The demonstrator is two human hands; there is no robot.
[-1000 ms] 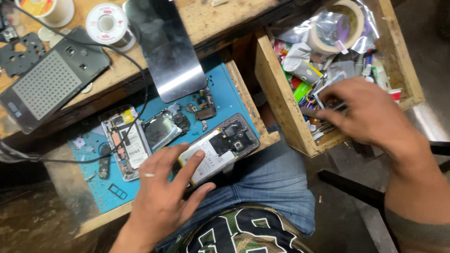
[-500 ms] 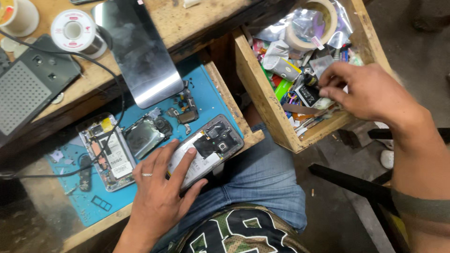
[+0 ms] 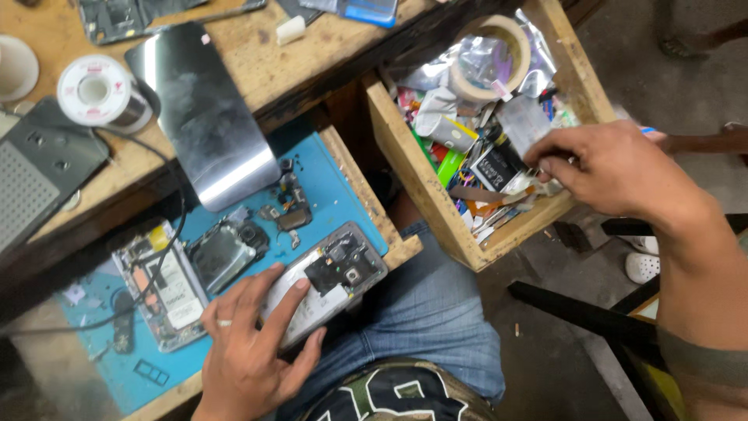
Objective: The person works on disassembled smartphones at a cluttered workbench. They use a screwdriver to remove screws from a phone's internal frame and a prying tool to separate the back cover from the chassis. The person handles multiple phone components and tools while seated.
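My left hand (image 3: pixel 249 343) lies over the lower end of an opened phone (image 3: pixel 339 269) with its dark inner parts exposed, and presses it onto the blue work mat (image 3: pixel 335 187) at the front edge of a pull-out board. My right hand (image 3: pixel 615 168) reaches into an open wooden drawer (image 3: pixel 421 187) full of small parts. Its thumb and forefinger pinch a small clear plastic packet (image 3: pixel 523 125) just above a black battery (image 3: pixel 495 168).
A second stripped phone (image 3: pixel 160 284) and loose parts (image 3: pixel 288 206) lie on the mat. A glossy dark back panel (image 3: pixel 206 117), a solder spool (image 3: pixel 97 92) and a grey box (image 3: pixel 31 179) sit on the bench. A tape roll (image 3: pixel 491 58) lies in the drawer. A black bar (image 3: pixel 584 312) crosses the floor.
My right hand has drawn back from among the drawer's parts toward its right side and now pinches the clear packet. My left hand stays on the opened phone.
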